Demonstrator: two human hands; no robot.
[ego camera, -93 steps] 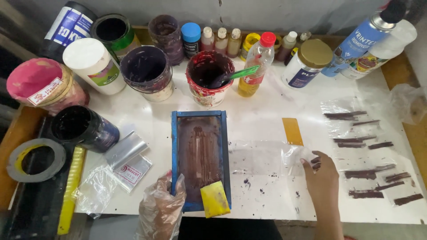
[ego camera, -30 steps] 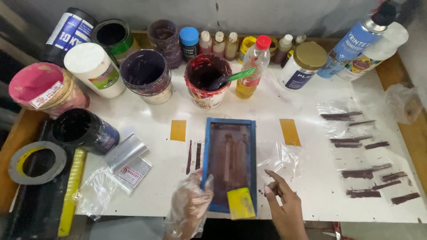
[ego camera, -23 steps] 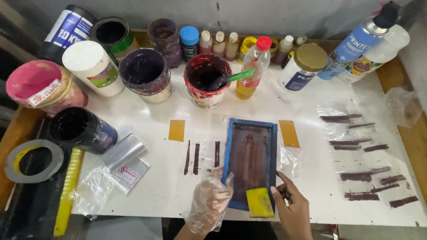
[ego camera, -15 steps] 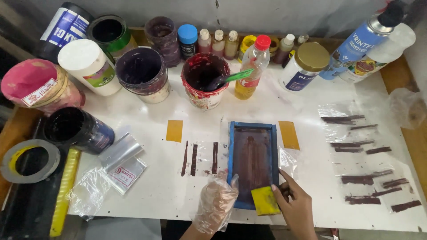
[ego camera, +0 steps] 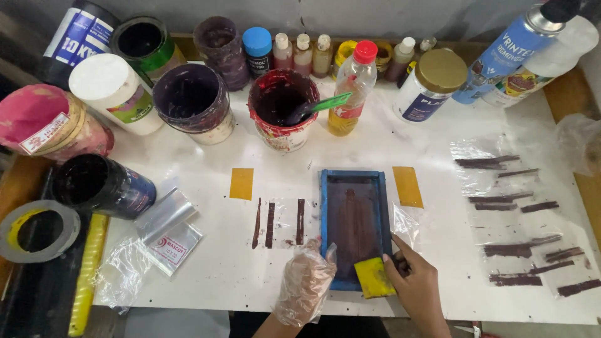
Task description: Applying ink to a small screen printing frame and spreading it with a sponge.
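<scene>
A small blue-framed printing screen (ego camera: 354, 181) lies flat on the white table (ego camera: 350, 144), smeared with dark maroon ink. My left hand (ego camera: 306, 285), in a thin clear plastic glove, grips the frame's near left corner. My right hand (ego camera: 416, 286) is bare and holds a yellow squeegee pad (ego camera: 374, 277) on the screen's near end. Left of the frame, three dark printed stripes (ego camera: 270, 223) show on the table. Two yellow tape squares (ego camera: 241, 183) (ego camera: 407, 186) flank the frame.
Open ink tubs stand behind, one red-rimmed (ego camera: 283, 112) with a green stirrer. Bottles and jars line the back edge. Clear plastic pieces with dark stripes (ego camera: 519, 225) cover the right side. Small plastic bags (ego camera: 166, 231), a black tin (ego camera: 100, 186) and a tape roll (ego camera: 34, 230) sit left.
The blue frame has shifted to the right across the table, uncovering three printed stripes on its left. Both hands moved with it, and my right hand took up the yellow pad.
</scene>
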